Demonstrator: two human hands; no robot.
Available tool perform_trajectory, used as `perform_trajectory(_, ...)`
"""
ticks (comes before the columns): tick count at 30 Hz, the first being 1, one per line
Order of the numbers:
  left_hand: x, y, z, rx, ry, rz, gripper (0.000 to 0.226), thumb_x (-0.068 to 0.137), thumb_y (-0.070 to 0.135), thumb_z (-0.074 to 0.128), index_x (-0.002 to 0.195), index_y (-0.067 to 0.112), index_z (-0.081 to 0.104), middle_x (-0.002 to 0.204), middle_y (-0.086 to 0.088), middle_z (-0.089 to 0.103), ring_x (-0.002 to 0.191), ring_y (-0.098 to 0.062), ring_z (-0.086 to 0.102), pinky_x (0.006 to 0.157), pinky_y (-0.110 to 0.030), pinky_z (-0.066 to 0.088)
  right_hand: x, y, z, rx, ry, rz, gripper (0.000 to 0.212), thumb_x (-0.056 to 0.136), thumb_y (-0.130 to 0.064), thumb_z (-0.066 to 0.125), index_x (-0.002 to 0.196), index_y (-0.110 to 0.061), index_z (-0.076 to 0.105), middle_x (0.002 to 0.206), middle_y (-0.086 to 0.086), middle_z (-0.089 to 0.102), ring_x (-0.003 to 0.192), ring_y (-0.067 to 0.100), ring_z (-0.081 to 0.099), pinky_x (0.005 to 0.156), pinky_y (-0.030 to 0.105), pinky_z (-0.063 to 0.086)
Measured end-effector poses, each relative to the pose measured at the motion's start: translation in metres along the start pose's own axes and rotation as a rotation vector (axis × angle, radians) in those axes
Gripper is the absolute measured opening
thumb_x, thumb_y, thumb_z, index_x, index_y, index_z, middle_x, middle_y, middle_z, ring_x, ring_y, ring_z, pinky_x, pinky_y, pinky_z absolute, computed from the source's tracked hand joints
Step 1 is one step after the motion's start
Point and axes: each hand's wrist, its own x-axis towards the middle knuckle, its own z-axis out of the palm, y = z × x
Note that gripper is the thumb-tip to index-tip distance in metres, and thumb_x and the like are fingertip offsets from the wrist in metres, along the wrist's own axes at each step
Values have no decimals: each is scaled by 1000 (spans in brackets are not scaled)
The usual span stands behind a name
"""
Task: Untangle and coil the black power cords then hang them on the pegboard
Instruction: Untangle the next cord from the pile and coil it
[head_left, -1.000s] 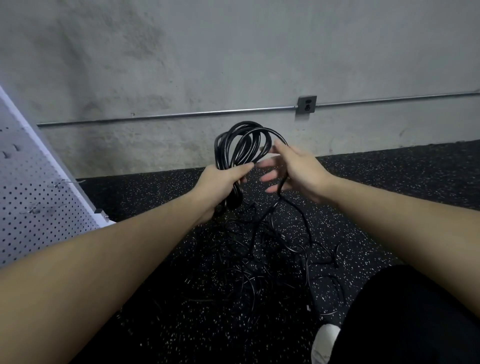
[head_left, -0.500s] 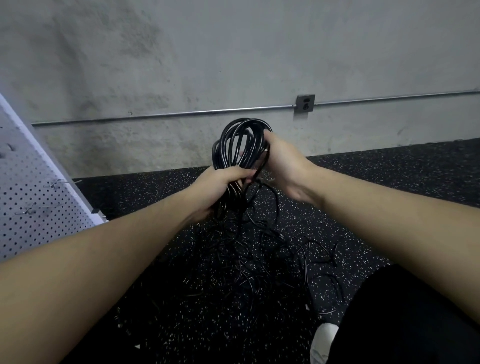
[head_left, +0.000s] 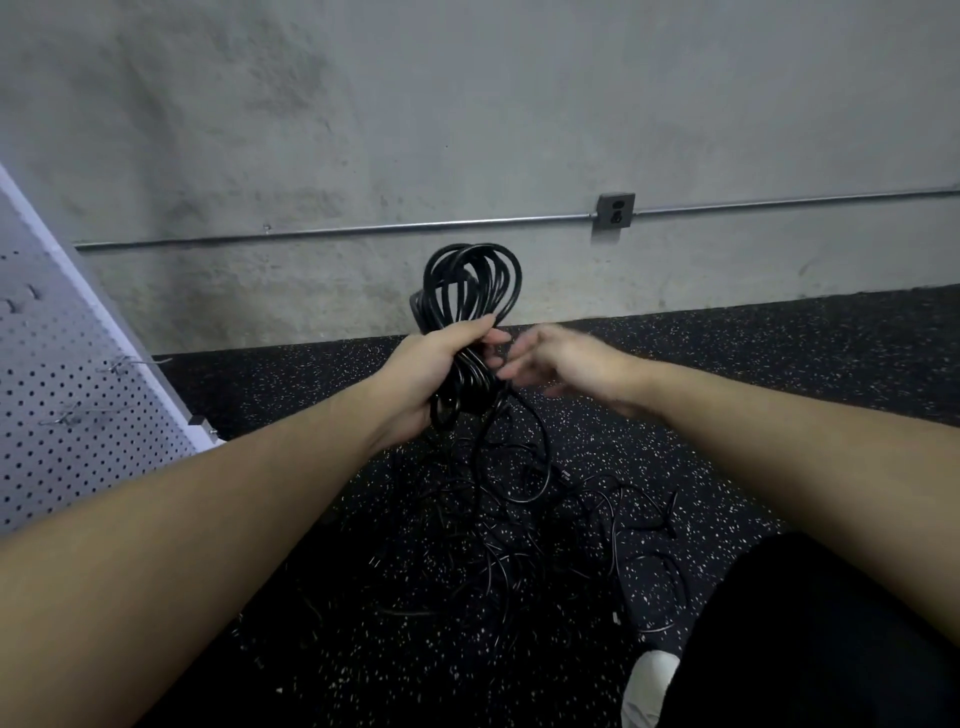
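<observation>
My left hand (head_left: 436, 371) grips a coil of black power cord (head_left: 470, 283) around its lower part, with the loops standing up above my fist. A loose strand runs down from the coil to a tangle of black cords (head_left: 519, 540) on the floor. My right hand (head_left: 558, 361) is blurred just to the right of the coil, fingers relaxed and spread toward it, holding nothing that I can see. The white pegboard (head_left: 57, 415) leans at the left with metal hooks (head_left: 132, 361) on it.
A concrete wall with a metal conduit (head_left: 363, 228) and an outlet box (head_left: 614, 210) stands behind. The floor is black speckled rubber (head_left: 779, 374). My dark-clad knee (head_left: 810, 634) and a white shoe (head_left: 647, 686) are at the lower right.
My right hand has come off the top of the coil and dropped down to the right, now open. The left hand keeps its grip on the coil.
</observation>
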Motion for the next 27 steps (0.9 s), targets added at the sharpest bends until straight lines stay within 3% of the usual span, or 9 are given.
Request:
perform_trajectory(3,4,-3,-6,5,27,21,22,96,33,67,93,18,83,87,1,70,84,-13,70,68,-27,59,-2,8,3,-309,-192,-1,28,97,-12,64,125,-18,60,111,-6,69,103,8,64,94,26,51)
perform_trajectory(8,14,-1,-20,25,122,52,23,91,41,71,103,25,82,98,2,65,91,-15,64,84,-34,55,-3,10,-6,-357,-13,-88,13,86,-33,80,87,-22,72,74,-11,67,62,-2,56,67,12,44)
perform_trajectory(10,16,1,-28,-13,176,58,24,87,42,75,102,25,82,100,1,62,87,-17,61,94,-43,51,-6,13,-13,-387,-49,-67,14,86,-33,80,84,-22,72,80,-7,70,66,-4,58,73,13,46)
perform_trajectory(13,18,-2,-38,-59,226,66,23,86,38,77,100,21,83,95,1,62,88,-18,61,104,-51,49,-12,13,-15,-588,-346,130,11,92,-27,74,100,-20,75,83,-19,69,69,-13,57,72,11,40)
perform_trajectory(15,18,-5,-38,-44,220,60,20,91,37,73,98,21,83,102,-1,61,96,-20,61,106,-54,49,-14,12,-12,-711,-501,240,17,97,-32,66,112,-29,75,107,-21,71,99,-5,61,95,18,41)
perform_trajectory(18,17,-5,-28,-80,176,57,21,91,35,74,100,18,83,104,-3,63,99,-19,64,106,-55,50,-11,7,-6,-671,-421,214,29,101,-54,48,110,-39,71,140,-14,61,132,11,51,120,44,24)
perform_trajectory(22,15,-2,-10,-153,104,104,20,93,33,72,98,17,83,96,0,65,92,-14,68,106,-54,50,-6,0,1,-325,-219,215,53,95,-72,43,128,-33,59,120,-16,71,115,6,62,111,43,42)
perform_trajectory(25,14,0,-3,-205,103,140,18,91,29,73,99,15,81,91,1,65,87,-13,69,105,-51,50,-6,1,6,-251,-306,184,43,107,-52,38,119,-23,67,107,-9,78,113,9,67,112,40,41)
perform_trajectory(27,14,3,-4,-222,120,159,20,88,29,75,101,14,79,95,0,70,93,-15,69,101,-47,53,-5,-3,8,-233,-211,115,45,110,-45,31,112,-18,67,87,0,79,107,16,70,111,36,39)
